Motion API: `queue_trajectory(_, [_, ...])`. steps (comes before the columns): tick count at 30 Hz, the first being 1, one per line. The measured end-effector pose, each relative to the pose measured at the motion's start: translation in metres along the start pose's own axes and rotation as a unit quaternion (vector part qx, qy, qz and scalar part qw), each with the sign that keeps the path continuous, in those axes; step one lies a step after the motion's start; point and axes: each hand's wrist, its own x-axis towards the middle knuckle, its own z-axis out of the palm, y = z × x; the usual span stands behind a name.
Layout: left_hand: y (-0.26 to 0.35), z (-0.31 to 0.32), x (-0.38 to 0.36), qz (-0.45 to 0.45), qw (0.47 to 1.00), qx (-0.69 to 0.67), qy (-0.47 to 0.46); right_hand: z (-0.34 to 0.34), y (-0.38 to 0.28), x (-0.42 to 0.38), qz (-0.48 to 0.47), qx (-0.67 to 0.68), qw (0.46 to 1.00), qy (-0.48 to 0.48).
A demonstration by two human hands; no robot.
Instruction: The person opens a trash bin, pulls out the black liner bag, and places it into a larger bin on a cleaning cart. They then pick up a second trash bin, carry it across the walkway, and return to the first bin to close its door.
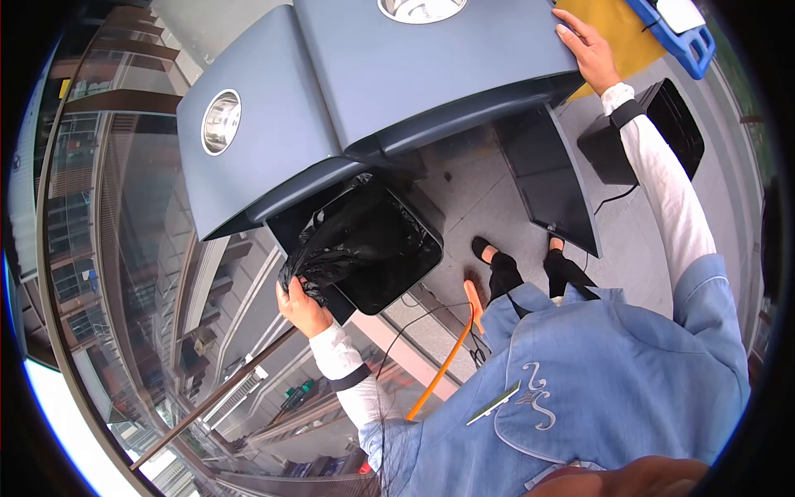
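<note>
My left hand [303, 308] is closed round the bunched edge of a black garbage bag [344, 236]. The bag spreads over a black trash bin [396, 277], which sits partly under the grey-blue trash cabinet [439, 70]. My right hand [590, 54] rests on the cabinet's far right edge, its fingers stretched over the top. Two round metal-lined openings show in the cabinet top, one at the left and one cut off at the upper border. Below the right half, a dark cabinet door [551, 182] stands swung open.
A second black bin [638, 137] stands on the pavement at the right. An orange-handled broom [443, 364] leans beside me, near a thin dark cord. The glass railing [157, 248] runs along the left. A blue plastic object [691, 41] and a yellow surface [625, 41] lie at the upper right.
</note>
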Motion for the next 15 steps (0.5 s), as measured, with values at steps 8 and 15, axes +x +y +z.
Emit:
queue_trajectory(8, [0.100,-0.018,0.025,0.186,0.974,-0.109,0.064,-0.001,-0.013,0.001,-0.053,-0.036,0.998,0.029])
queue_trajectory(15, [0.169,-0.079,-0.011,0.261,0.951,-0.131,0.104,0.005,0.019,0.002,0.007,0.080,0.997,-0.017])
